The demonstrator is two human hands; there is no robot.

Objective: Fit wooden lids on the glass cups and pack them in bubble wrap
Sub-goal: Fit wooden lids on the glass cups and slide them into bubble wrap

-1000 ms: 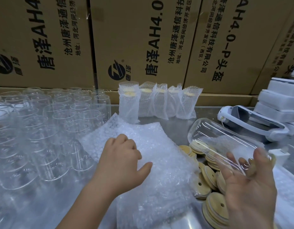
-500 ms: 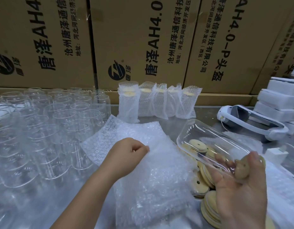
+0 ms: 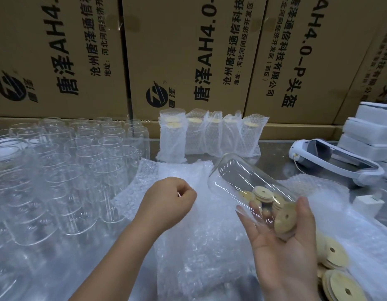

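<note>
While aloft, cup (image 3: 231,177) above bubble wrap (image 3: 199,246), lids (image 3: 338,285)

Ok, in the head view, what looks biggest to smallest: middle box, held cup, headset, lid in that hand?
1. box
2. cup and headset: alike, and the cup is nearer, so unsure
3. lid

I am watching the right hand (image 3: 281,242) holding a glass cup (image 3: 242,181) on its side above the bubble wrap (image 3: 199,235).

The palm is facing up, and the thumb is lying beside the wooden lid (image 3: 284,219) at the cup's mouth. The left hand (image 3: 166,203) is bunching its fingers on the top sheet. Empty cups (image 3: 79,159) are standing at the left, wrapped cups (image 3: 210,135) are lining up behind, and loose lids (image 3: 338,255) are lying at the right.
</note>
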